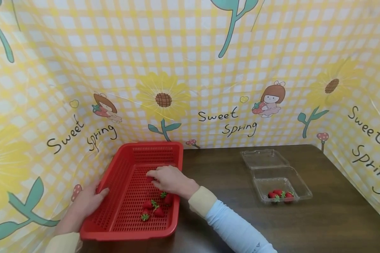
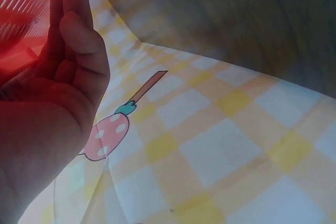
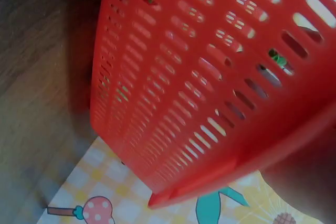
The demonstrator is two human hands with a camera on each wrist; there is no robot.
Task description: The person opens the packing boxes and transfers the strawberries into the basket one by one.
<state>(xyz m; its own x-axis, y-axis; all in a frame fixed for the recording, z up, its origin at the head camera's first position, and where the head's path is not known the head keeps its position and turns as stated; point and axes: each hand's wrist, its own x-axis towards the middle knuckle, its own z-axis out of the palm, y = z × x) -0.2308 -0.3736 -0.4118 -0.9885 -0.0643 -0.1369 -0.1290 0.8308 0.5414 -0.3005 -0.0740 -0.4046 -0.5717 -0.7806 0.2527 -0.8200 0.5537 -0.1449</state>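
Observation:
On the left of the table stands a red plastic basket (image 1: 123, 207) with slotted walls. My right hand (image 1: 171, 179) reaches over its right side and pinches a strawberry (image 1: 149, 179) between thumb and fingers, low inside the basket. Several more strawberries (image 1: 158, 212) with green leaves lie on the basket floor, nearer to me. At the basket's left rim, my left hand (image 1: 88, 201) grips the edge, its thumb over the rim and its fingers outside. The left wrist view shows those fingers (image 2: 79, 3) beside the red wall. The right wrist view has mostly the basket's slotted side (image 3: 173, 72).
A clear plastic clamshell box (image 1: 299, 182) stands with its lid up at the right, with several strawberries (image 1: 280, 194) at its near edge. Dark wooden tabletop (image 1: 215, 186) lies between box and basket. Yellow checked cloth (image 1: 209, 84) walls the back and sides.

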